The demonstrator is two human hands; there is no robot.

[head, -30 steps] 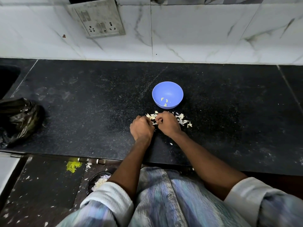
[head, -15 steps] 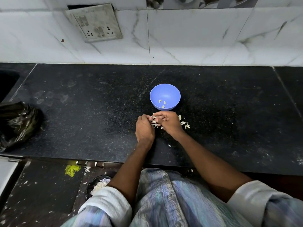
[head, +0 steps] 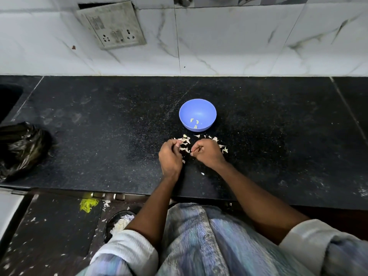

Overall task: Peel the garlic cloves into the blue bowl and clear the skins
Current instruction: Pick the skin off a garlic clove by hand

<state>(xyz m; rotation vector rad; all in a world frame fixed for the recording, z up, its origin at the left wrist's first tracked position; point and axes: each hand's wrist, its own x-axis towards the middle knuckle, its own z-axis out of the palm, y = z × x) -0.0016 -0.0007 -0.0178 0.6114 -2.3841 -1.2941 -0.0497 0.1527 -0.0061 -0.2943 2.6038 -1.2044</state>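
The blue bowl (head: 197, 108) stands on the black counter with three peeled garlic cloves (head: 194, 122) in its bottom. A scatter of pale garlic skins (head: 185, 141) lies just in front of the bowl, between and behind my hands. My left hand (head: 170, 157) rests on the counter with curled fingers pinching a small pale garlic clove (head: 177, 144) at its tips. A short gap to the right is my right hand (head: 208, 153), its fingers curled into a loose fist. Nothing shows in it.
A crumpled black plastic bag (head: 23, 146) lies at the counter's left edge, beside a dark sink opening (head: 8, 98). A socket plate (head: 112, 24) hangs on the tiled wall. The floor below holds skins, a yellow scrap (head: 87, 204) and a dark bin (head: 121, 222).
My hands were pressed together over the skins; now they have come apart, the right one moving right. The view has shifted slightly.
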